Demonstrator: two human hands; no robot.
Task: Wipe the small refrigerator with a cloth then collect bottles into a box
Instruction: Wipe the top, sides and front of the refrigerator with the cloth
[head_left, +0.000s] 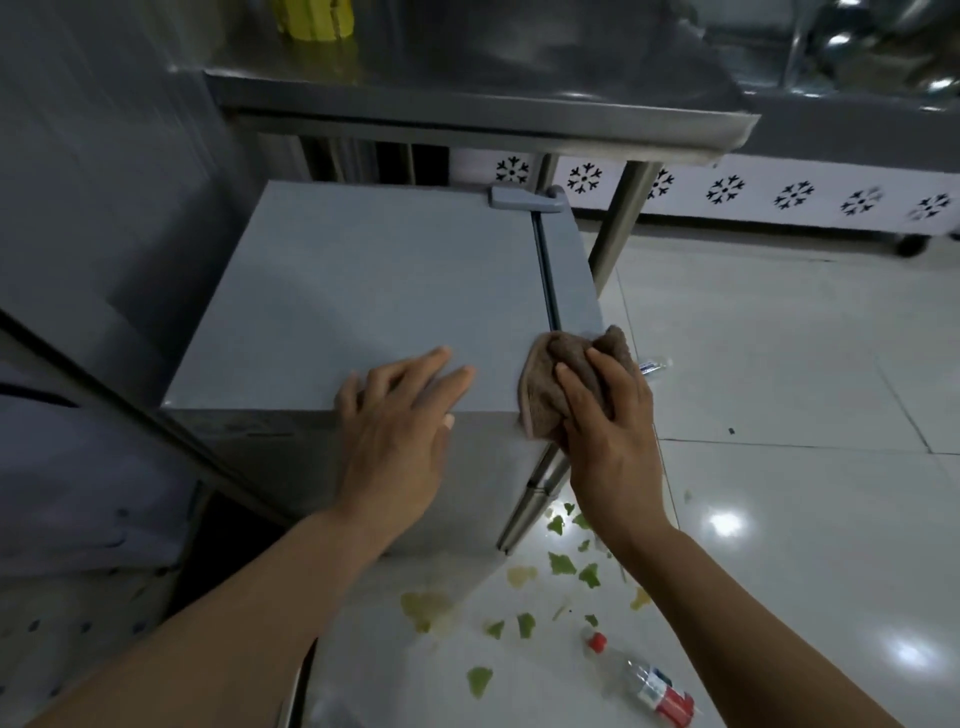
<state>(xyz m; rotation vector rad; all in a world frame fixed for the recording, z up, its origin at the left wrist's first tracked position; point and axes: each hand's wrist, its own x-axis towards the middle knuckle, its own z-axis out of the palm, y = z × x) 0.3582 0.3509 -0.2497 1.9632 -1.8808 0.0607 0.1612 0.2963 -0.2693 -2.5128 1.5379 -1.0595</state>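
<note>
Small refrigerator (363, 306) stands low at your front, tucked half under a steel surface (467, 104); you are in the wiping step, bottles not yet touched.

Nearest you, on the tiled floor (779, 364): a clear bottle (644, 680) with red cap and red label, lying on its side. Green leaf scraps (561, 564) and yellowish smears are scattered around it, up to the fridge's foot.

Next out, your hands. Left hand (400, 415) lies flat on the fridge top near its front edge, fingers straight and spread, holding nothing; it reads as a brace. Right hand (608, 421) is curled over a bunched brown cloth (566, 374), pressing it on the front right corner of the top, just by the door seam.

Beyond the cloth, a second bottle (655, 366) peeks out on the floor, mostly hidden.

Further back, the rest of the grey top looks unwiped, as far as the blur lets you judge, with the hinge (524, 198) at the rear. No box is in view.

Next move, by my reckoning: sweep the cloth back across the top toward the hinge, shift the left hand clear of its path, then take the sides and door.
</note>
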